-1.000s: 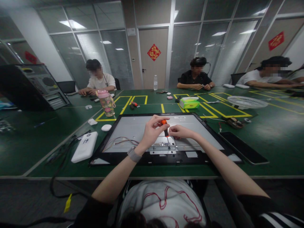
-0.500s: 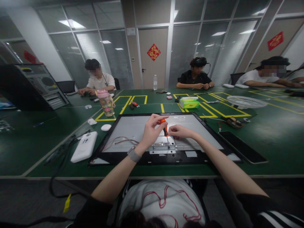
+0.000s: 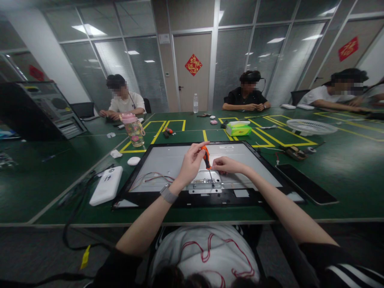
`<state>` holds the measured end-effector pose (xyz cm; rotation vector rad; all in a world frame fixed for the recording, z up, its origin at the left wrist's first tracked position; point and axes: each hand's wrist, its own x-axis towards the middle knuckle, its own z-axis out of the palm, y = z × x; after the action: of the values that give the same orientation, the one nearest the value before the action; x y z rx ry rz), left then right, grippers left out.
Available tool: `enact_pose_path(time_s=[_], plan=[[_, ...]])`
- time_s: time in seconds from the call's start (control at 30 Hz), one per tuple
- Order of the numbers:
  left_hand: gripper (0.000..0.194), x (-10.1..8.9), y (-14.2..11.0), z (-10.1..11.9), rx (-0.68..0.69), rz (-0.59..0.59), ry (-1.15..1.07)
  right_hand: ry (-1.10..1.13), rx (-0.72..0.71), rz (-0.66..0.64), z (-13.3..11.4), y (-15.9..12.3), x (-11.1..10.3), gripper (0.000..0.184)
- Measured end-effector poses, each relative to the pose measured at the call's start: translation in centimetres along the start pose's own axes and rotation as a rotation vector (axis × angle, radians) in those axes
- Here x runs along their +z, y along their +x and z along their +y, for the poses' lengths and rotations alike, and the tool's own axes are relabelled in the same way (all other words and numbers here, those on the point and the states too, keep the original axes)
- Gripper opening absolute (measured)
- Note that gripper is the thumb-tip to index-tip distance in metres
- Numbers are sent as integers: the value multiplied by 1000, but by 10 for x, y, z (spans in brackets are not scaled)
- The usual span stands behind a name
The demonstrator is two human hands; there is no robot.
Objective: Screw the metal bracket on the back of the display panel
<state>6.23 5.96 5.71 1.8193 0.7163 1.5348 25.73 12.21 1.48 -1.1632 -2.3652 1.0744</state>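
Note:
My left hand (image 3: 191,161) grips the orange-and-black handle of a screwdriver (image 3: 207,157), with its index finger stretched over the top. The shaft slants down to the right, its tip at a metal bracket (image 3: 199,186) on the back of a flat display panel (image 3: 252,168). Just right of the shaft is my right hand (image 3: 229,165), fingers curled and pinched close to the lower handle; what they hold, if anything, is hidden. Thin wires (image 3: 150,176) run across the panel's left part. The panel lies flat, with a black frame around grey metal.
Left of the panel lie a white power bank (image 3: 107,186) and a white round object (image 3: 133,161); a pink-lidded bottle (image 3: 133,130) stands behind. A phone (image 3: 306,183) lies at the right. Beyond are a green tissue pack (image 3: 239,129) and several people seated across the table.
The screwdriver's handle tilts further left, and my left hand has shifted slightly left with it. My right hand stays nearly in place.

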Motion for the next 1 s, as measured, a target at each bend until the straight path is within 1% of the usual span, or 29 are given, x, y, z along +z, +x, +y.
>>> enact_pose_path(time_s=[0.13,0.2,0.3,0.37,0.57,0.63,0.73,0.8,0.87,0.93,1.0], plan=[[32,-2,0,-4,-69,-54,-117,10,9,2,2,1,1,38],[29,-1,-1,-5,-47,-38,-97,10,-2,5,4,2,1,38],[22,0,-1,-3,29,13,10,2,-15,11,5,2,0,39],[20,0,-1,0,46,19,46,2,-5,8,5,2,0,40],[28,-2,-1,2,1,-89,-83,9,40,6,2,1,0,40],[25,-2,-2,2,24,-68,-69,13,33,7,2,1,0,40],[19,-1,-2,4,67,-4,-5,11,14,4,2,1,0,39],[19,-1,-2,4,51,-1,4,14,16,-2,2,1,0,39],[23,-3,-1,2,13,-41,-58,17,27,-2,2,1,0,39],[28,-4,-1,-2,-23,-93,-197,5,30,3,2,1,0,39],[30,-5,-1,-6,-55,-119,-285,-9,28,6,2,1,0,39]])
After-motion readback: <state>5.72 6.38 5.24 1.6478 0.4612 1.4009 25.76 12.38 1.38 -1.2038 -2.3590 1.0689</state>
